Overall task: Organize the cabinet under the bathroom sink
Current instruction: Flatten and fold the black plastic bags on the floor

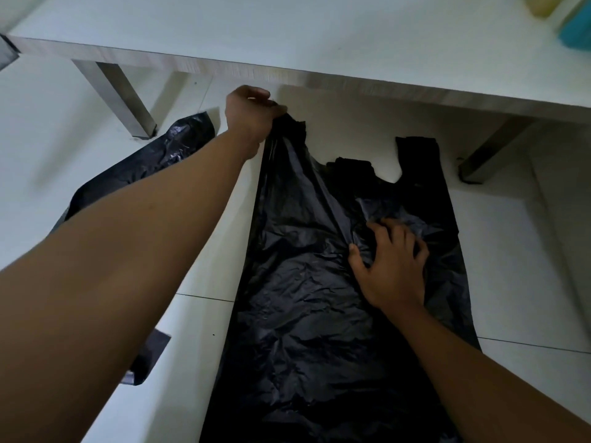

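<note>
Nearest you, the black plastic bag lies spread along the white tiled floor, its crumpled body running away from you. Your right hand rests on its middle. That grip is apart, with the fingers spread and pressing the plastic down, clamped on nothing. To your left, a second black bag lies on the floor, partly hidden under your outstretched left forearm. Farther on, your left hand has its grip closed, pinching the bag's left handle and lifting it off the tiles. The right handle lies flat on the floor. Beyond that, a white surface stands on metal legs, its edge just past your left hand. At its far right corner sit a blurred yellow thing and a teal thing.
</note>
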